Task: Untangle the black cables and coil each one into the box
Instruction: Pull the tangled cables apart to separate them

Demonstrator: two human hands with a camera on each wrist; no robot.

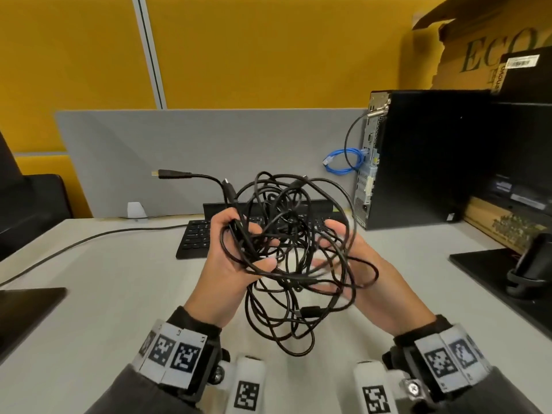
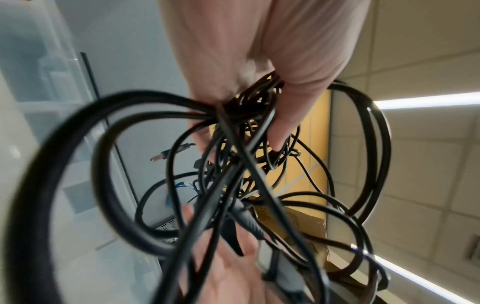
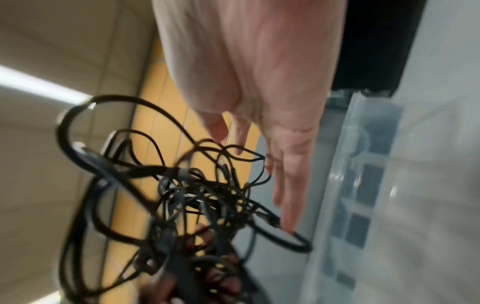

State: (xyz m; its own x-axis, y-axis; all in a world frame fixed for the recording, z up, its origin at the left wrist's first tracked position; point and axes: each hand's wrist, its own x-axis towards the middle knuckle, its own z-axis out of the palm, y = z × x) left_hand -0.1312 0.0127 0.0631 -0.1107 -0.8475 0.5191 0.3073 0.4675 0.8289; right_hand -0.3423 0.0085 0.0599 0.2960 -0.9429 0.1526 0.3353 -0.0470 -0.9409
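Note:
A loose tangle of black cables hangs in the air above the desk, between both hands. My left hand grips a bunch of strands at the tangle's left side, fingers curled round them; the left wrist view shows the thumb pressed over the bundle. An HDMI plug sticks out to the left above that hand. My right hand is blurred, palm up, with fingers straight and spread among the loops. A brown cardboard box stands at the far right.
Behind the tangle a black keyboard lies on the white desk. A black PC tower with a blue network cable stands at the right. A monitor base sits front right, a dark slab front left.

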